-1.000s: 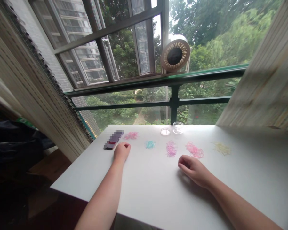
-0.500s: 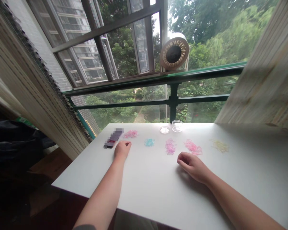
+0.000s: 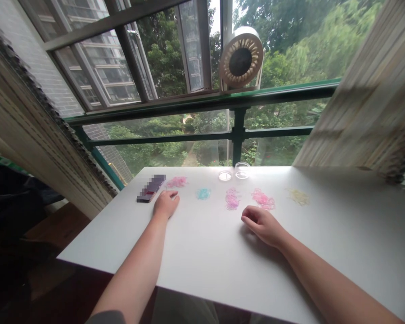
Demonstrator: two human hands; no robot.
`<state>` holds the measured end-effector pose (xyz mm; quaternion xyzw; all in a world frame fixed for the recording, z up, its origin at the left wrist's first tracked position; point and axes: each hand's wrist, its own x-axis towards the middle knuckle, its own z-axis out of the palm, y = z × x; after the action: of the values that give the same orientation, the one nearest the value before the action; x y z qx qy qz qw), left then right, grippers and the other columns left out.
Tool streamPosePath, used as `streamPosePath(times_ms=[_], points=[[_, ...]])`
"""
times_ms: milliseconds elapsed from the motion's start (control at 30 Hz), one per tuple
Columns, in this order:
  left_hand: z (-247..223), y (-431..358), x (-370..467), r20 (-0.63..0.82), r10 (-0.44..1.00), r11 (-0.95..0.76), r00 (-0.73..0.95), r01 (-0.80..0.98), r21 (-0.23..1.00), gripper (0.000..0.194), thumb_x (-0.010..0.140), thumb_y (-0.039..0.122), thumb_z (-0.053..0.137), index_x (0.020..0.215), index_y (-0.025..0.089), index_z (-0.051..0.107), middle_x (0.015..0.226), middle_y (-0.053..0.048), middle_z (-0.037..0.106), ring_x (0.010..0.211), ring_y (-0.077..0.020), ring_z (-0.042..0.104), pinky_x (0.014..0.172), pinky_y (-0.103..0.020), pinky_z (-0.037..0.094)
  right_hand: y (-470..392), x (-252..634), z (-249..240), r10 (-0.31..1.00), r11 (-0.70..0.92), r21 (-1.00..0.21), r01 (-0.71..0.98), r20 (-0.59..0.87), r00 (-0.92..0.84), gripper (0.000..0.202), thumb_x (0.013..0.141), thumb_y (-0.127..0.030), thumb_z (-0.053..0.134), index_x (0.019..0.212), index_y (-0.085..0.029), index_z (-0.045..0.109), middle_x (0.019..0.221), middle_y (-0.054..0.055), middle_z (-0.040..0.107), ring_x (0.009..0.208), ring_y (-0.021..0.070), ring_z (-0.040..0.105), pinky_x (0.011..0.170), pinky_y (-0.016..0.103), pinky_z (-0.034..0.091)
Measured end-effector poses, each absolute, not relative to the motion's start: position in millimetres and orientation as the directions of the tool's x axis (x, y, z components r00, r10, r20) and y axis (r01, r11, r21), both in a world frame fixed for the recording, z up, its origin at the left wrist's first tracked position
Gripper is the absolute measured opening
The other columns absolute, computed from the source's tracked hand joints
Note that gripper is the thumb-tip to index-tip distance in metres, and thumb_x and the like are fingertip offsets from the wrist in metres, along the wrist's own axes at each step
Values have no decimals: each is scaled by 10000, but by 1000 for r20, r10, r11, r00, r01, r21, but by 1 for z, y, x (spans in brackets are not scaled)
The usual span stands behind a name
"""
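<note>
My left hand [image 3: 167,204] rests on the white table [image 3: 195,252], its fingers loosely curled, beside a phone [image 3: 150,189] with a blurred screen. Just beyond it lies a pink pile of what look like small thin rubber bands [image 3: 177,182]. My right hand [image 3: 259,221] lies on its side, curled into a loose fist with nothing visible in it. Near its fingers is a bright pink pile of bands [image 3: 263,199]. Farther left are a purple-pink pile [image 3: 232,199] and a blue pile [image 3: 203,194]. A yellow pile [image 3: 299,196] sits to the right.
At the table's far edge stand a clear round container [image 3: 242,170] and a clear round lid or dish [image 3: 224,176]. A round fan [image 3: 241,60] is above the green railing [image 3: 273,95] at the window. Curtains [image 3: 340,99] hang on both sides.
The whole view has shifted slightly, so everything appears a little higher and farther left. The left hand's fingers look slightly looser. The right hand and the piles stay in place.
</note>
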<state>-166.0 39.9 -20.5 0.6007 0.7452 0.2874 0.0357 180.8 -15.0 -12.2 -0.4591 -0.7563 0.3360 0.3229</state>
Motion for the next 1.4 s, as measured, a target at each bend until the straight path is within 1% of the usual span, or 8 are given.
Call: streamPosePath(times_ms=[267,433,567,700,833,933,1100,1400], points=[[-23,43,-167,262,930,103,-258,866,489,204,763,318,564,841,186,698,855,-44,702,776,-175,630,722,-259,477,-14,180,-12,911,345,-802,487,162,-378,135,803,-277,483,706,-188,515,614,-24,526,546,117,467,527,243,369],[-20,41,-165,309,919,79,-244,883,463,192,795,284,502,817,169,654,928,-85,663,873,-211,596,816,-318,451,-14,180,-14,907,356,-802,480,173,-384,131,803,-268,482,707,-186,517,606,-28,513,545,114,457,528,241,361],[-16,37,-153,334,919,23,-208,876,481,227,838,284,433,868,151,615,903,-91,651,891,-211,588,841,-324,443,-13,179,-12,905,364,-795,485,179,-386,130,797,-260,484,700,-184,522,603,-26,508,554,114,453,531,241,357],[-12,27,-109,336,938,-118,-83,837,535,241,860,336,415,871,175,593,838,-42,652,794,-170,600,760,-274,464,-12,177,-10,900,374,-799,471,190,-392,104,777,-235,504,688,-183,516,605,-28,503,559,108,445,532,235,354],[0,15,-41,372,905,-401,206,707,582,205,857,326,439,819,185,583,769,-29,637,727,-159,586,724,-273,455,-11,176,-11,905,357,-848,391,212,-368,37,767,-221,533,788,-191,526,626,-38,494,552,98,444,530,227,363],[8,10,-3,379,855,-518,354,614,595,187,854,318,454,811,189,582,773,-30,632,740,-162,580,720,-278,447,-11,176,-13,916,329,-897,294,227,-331,117,778,-236,545,882,-196,510,610,-51,471,525,93,434,515,226,365],[5,5,10,394,853,-522,343,527,671,176,860,300,448,807,185,570,766,-30,621,722,-150,565,684,-267,445,-16,175,-13,936,286,-939,190,231,-265,137,820,-289,523,924,-209,484,611,-53,455,487,89,435,477,226,368],[2,-4,1,321,842,-516,433,476,713,137,845,268,479,819,185,585,760,-24,626,709,-141,559,668,-263,438,-20,174,-7,939,224,-957,183,162,-303,165,843,-337,533,798,-185,490,628,-30,491,471,77,446,442,214,360]])
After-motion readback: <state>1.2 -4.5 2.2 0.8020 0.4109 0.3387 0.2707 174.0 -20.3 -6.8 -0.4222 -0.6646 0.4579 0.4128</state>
